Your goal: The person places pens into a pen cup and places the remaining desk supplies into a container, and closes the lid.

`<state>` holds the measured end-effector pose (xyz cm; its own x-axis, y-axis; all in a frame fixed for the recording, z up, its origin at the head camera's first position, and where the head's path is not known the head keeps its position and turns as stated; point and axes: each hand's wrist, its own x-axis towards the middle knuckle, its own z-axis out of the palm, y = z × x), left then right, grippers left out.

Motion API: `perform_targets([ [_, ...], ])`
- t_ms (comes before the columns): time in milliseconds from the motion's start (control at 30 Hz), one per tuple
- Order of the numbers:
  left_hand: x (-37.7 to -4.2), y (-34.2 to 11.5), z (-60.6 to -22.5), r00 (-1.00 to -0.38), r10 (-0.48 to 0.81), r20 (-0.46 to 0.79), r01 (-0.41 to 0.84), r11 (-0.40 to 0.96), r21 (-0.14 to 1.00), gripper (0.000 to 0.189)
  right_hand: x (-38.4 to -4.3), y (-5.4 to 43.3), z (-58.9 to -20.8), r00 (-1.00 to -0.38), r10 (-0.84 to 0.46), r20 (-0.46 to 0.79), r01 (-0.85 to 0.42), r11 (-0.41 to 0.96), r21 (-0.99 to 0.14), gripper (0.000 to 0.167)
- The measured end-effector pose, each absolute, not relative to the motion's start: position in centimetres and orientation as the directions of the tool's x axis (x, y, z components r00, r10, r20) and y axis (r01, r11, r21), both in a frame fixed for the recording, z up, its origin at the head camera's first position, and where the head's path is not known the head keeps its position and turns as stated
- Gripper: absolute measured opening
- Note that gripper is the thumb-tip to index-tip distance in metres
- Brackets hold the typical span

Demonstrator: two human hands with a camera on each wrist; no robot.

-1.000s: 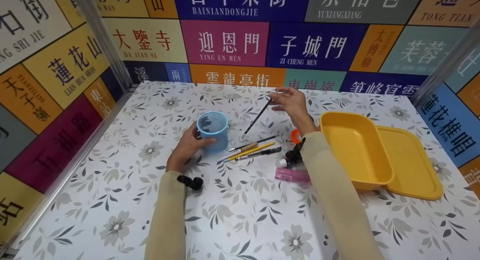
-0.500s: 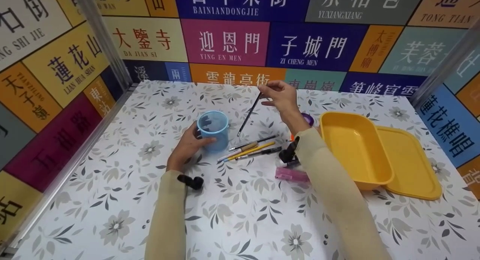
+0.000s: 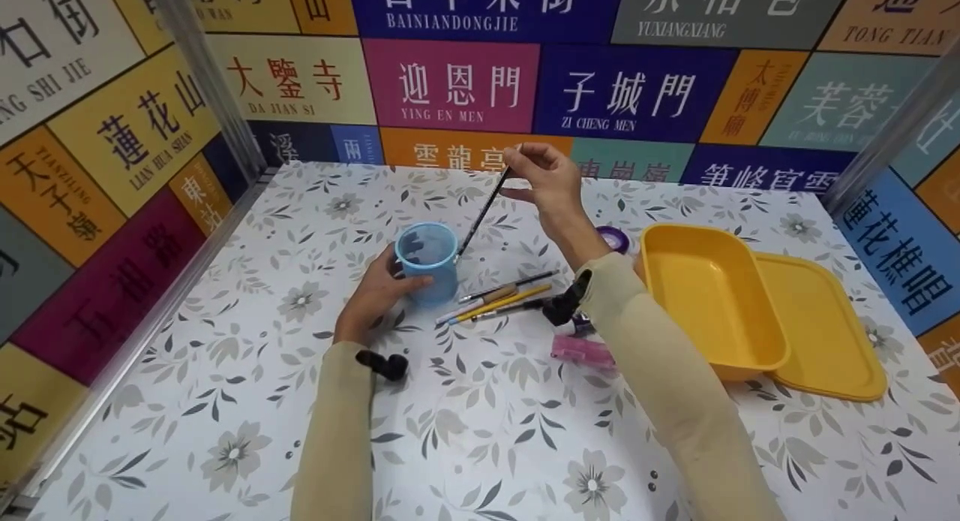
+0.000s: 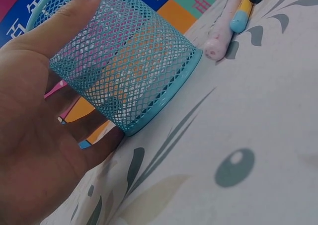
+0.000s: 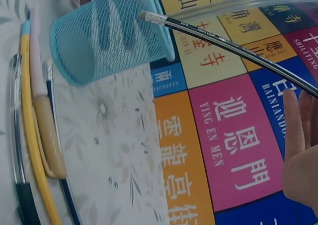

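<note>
A light blue mesh pen cup stands on the floral table covering. My left hand grips it from the left, thumb across the near wall, fingers round the far side in the left wrist view. My right hand pinches a black pencil near its upper end, above the table. The pencil slants down to the left, and its eraser end overlaps the cup's rim in the right wrist view. Right of the cup lie a yellow pencil, a pale pen with a tan section and several dark pens or pencils.
A yellow box stands open on the right, with its yellow lid beside it. A pink case-like item and a purple ring lie near my right forearm. Sign-patterned panels border the table at the back and sides.
My right hand has moved left and upward with the pencil, bringing its eraser end to the cup's rim. The left hand and the cup have stayed in place.
</note>
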<state>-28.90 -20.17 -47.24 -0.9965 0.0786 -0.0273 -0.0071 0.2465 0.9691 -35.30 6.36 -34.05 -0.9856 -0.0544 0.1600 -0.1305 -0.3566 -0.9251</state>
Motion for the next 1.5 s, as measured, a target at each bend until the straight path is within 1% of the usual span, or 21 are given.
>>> perform_targets([
  [100,-28.8,-20.1,-47.2,-0.996,0.085,-0.015,0.006,0.235,0.972,0.092,-35.1,5.8,-33.7,-0.985,-0.036,0.167,-0.139,-0.396,-0.907,0.014],
  [200,-28.8,-20.0,-47.0,-0.996,0.085,-0.010,0.010,0.232,0.973,0.090,-34.8,5.2,-33.6,-0.982,-0.021,0.185,-0.161,-0.402,-0.901,0.014],
  [433,-29.0,-19.8,-47.1,-0.995,0.098,-0.007,0.016,0.226,0.974,0.096,-34.2,4.1,-33.9,-0.972,0.033,0.234,-0.227,-0.409,-0.884,0.013],
  [600,-28.9,-19.7,-47.1,-0.995,0.098,-0.024,-0.001,0.228,0.974,0.097,-34.2,3.6,-35.3,-0.967,0.066,0.245,-0.252,-0.374,-0.893,0.015],
  [800,-28.8,-19.6,-47.0,-0.996,0.076,-0.050,-0.027,0.280,0.960,0.102,-33.8,3.0,-37.7,-0.976,0.063,0.208,-0.217,-0.317,-0.923,0.018],
  [867,-28.8,-19.6,-46.9,-0.996,0.076,-0.047,-0.023,0.285,0.958,0.100,-33.6,3.0,-38.1,-0.977,0.068,0.201,-0.212,-0.314,-0.925,0.018],
  [1033,-28.9,-19.5,-46.8,-0.996,0.064,-0.054,-0.036,0.256,0.966,0.096,-33.3,2.6,-39.0,-0.981,0.028,0.194,-0.193,-0.312,-0.930,0.022],
  [1233,-29.0,-19.4,-46.8,-0.995,0.046,-0.092,-0.076,0.282,0.956,0.101,-32.9,1.9,-40.2,-0.987,0.010,0.159,-0.155,-0.292,-0.944,0.026],
  [1367,-29.0,-19.5,-46.9,-0.995,0.058,-0.080,-0.061,0.280,0.958,0.104,-32.5,1.6,-40.6,-0.989,-0.030,0.146,-0.133,-0.268,-0.954,0.031],
  [1500,-28.9,-19.7,-46.9,-0.996,0.071,-0.059,-0.038,0.268,0.963,0.104,-32.2,1.6,-40.9,-0.988,-0.079,0.136,-0.115,-0.225,-0.968,0.028],
])
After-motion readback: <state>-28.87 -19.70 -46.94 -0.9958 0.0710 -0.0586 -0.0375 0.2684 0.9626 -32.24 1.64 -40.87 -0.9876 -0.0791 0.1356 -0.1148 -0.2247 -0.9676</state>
